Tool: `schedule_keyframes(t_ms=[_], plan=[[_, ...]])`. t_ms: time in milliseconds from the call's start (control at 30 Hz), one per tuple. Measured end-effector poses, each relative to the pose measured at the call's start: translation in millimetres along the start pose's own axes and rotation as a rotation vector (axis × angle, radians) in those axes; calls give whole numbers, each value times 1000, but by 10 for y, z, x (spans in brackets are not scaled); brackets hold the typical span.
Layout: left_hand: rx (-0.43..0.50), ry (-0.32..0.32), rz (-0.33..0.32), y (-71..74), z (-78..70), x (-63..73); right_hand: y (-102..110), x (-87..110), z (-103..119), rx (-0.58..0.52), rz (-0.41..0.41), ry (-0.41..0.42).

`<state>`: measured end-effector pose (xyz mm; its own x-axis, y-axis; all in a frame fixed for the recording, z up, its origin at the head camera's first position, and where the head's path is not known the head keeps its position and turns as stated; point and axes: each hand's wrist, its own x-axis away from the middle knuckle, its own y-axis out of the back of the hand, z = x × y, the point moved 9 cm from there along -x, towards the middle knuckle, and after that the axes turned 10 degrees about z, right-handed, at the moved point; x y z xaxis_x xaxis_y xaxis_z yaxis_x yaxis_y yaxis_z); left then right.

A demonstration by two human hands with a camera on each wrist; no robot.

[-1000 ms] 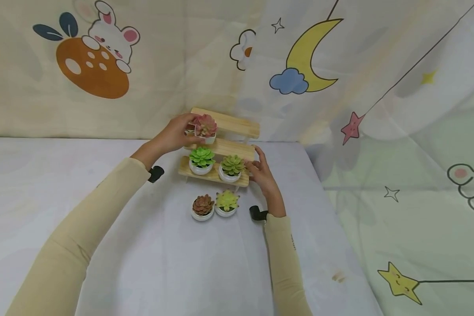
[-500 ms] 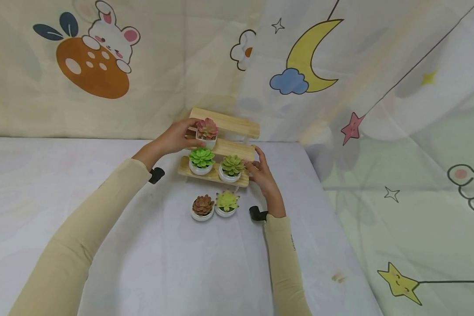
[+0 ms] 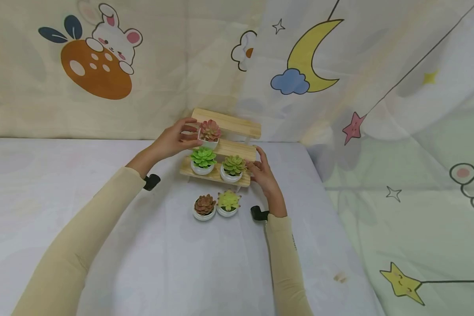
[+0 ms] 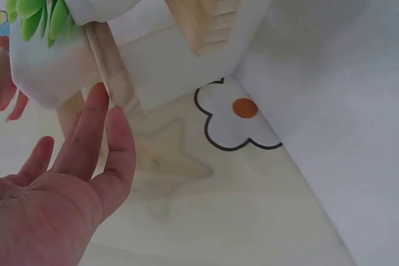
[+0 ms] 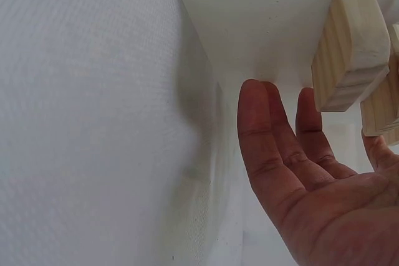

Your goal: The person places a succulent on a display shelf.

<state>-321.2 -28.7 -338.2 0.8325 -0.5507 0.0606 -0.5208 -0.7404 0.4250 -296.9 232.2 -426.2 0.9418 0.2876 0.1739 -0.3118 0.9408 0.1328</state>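
Note:
A pink succulent [image 3: 210, 130] in a square white pot sits on the middle tier of a wooden shelf stand [image 3: 237, 151]. Just left of it is my left hand [image 3: 173, 139], its fingers apart and extended near the pot. In the left wrist view those fingers [image 4: 93, 123] are loose, with nothing pinched between them. My right hand [image 3: 263, 175] holds the stand's right end. In the right wrist view its fingers [image 5: 255, 129] lie against the white side panel [image 5: 262, 29], with the thumb by a slat end. A bright green succulent [image 3: 203, 157] and an olive-green one [image 3: 234, 165] stand on the bottom tier.
In front of the stand, a brown succulent [image 3: 204, 204] and a yellow-green succulent [image 3: 228, 201] stand side by side on the white tabletop [image 3: 174, 263]. Behind the stand's top slat [image 3: 229, 123] hangs a printed cloth backdrop [image 3: 205, 52].
My left hand has brought the pink succulent down and slightly right onto the middle tier, then loosened its fingers from the pot. My right hand stays at the stand's right end.

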Motion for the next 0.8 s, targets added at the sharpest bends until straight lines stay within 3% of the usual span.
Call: schedule_keyframes(t_ms=[267, 467, 533, 667, 800], plan=[[46, -30, -82, 28, 152, 361, -32, 9, 31, 0, 5, -24], [7, -13, -187, -84, 165, 698, -113, 134, 220, -12, 41, -50], [-12, -26, -190, -174, 160, 783, -112, 131, 217, -13, 39, -52], [-47, -79, -78, -479, 161, 847, -106, 134, 229, -21, 34, -40], [-107, -56, 71, -813, 220, 858, -73, 89, 154, -44, 35, -18]])
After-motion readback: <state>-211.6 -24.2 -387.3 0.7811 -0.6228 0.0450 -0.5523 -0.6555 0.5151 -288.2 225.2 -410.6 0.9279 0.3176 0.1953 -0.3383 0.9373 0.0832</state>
